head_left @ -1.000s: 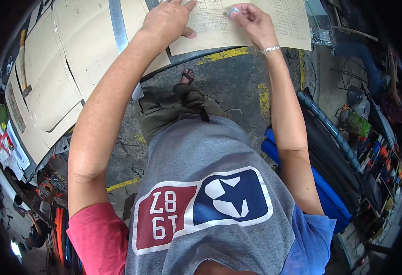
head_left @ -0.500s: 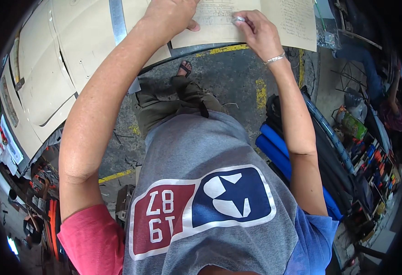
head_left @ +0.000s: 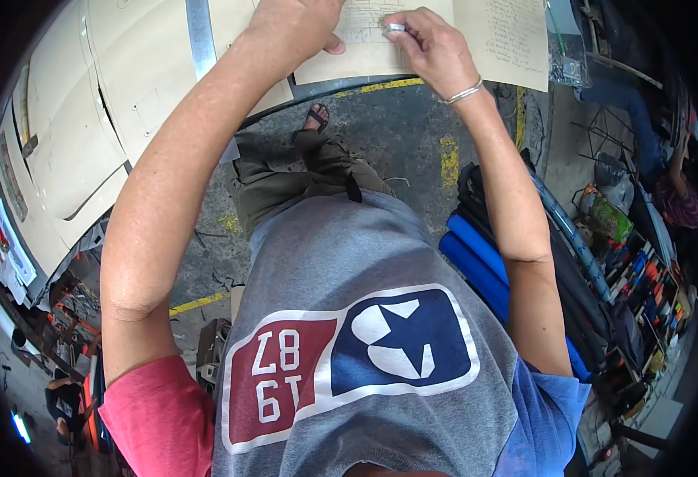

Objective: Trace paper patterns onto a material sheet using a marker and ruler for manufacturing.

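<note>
A cream paper sheet point(head_left: 357, 63) with handwriting and a drawn grid lies at the table's near edge. My left hand point(head_left: 297, 28) presses on its left part, thumb stretched out; its other fingertips run past the upper edge of the picture. Between the thumb and fingers of my right hand point(head_left: 440, 49) is a small white eraser-like piece point(head_left: 395, 29), held against the written lines. A bracelet circles my right wrist.
Cut cream card pieces point(head_left: 150, 87) and a metal ruler point(head_left: 200, 36) lie to the left. Blue and black rolls point(head_left: 476, 246) stand beside my right arm. Another person point(head_left: 679, 191) is at the far right, one more point(head_left: 66, 405) at the lower left.
My right hand has slid left and slightly up over the sheet with the small white piece. My left hand stays nearly in place.
</note>
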The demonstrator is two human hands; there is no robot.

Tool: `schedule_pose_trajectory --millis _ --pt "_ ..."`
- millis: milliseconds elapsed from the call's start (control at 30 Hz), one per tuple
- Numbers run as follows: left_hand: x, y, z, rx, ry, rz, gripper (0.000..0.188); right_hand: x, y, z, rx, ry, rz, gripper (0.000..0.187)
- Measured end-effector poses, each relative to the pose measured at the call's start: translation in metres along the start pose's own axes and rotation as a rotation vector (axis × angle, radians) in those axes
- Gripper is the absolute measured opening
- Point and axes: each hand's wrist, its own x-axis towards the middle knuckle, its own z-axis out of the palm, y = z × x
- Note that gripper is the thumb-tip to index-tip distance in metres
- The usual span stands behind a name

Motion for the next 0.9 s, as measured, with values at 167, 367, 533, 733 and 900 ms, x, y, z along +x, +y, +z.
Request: schedule_pose_trajectory --millis 167,367,533,733,900 --pt "0.016 0.026 -0.028 0.124 -0.195 -0.098 0.086 -0.011 0.029 -0.011 -0.041 0.074 -0.033 0.016" --pt "-0.007 -0.011 0.016 -0.203 0.273 0.176 0.086 -0.001 0.008 -0.003 -0.039 0.015 -0.054 0.018" --pt "0.015 0.026 -0.023 0.133 -0.154 -0.087 0.086 -0.005 0.02 -0.007 -0.079 0.045 -0.021 0.018" --pt "-0.009 0.002 -0.008 -0.257 0.256 0.123 0.086 -0.002 0.017 -0.009 -0.049 0.004 -0.053 0.017" --pt "0.016 0.025 -0.021 0.11 -0.161 -0.13 0.086 -0.002 0.006 0.004 -0.029 0.084 -0.081 0.018"
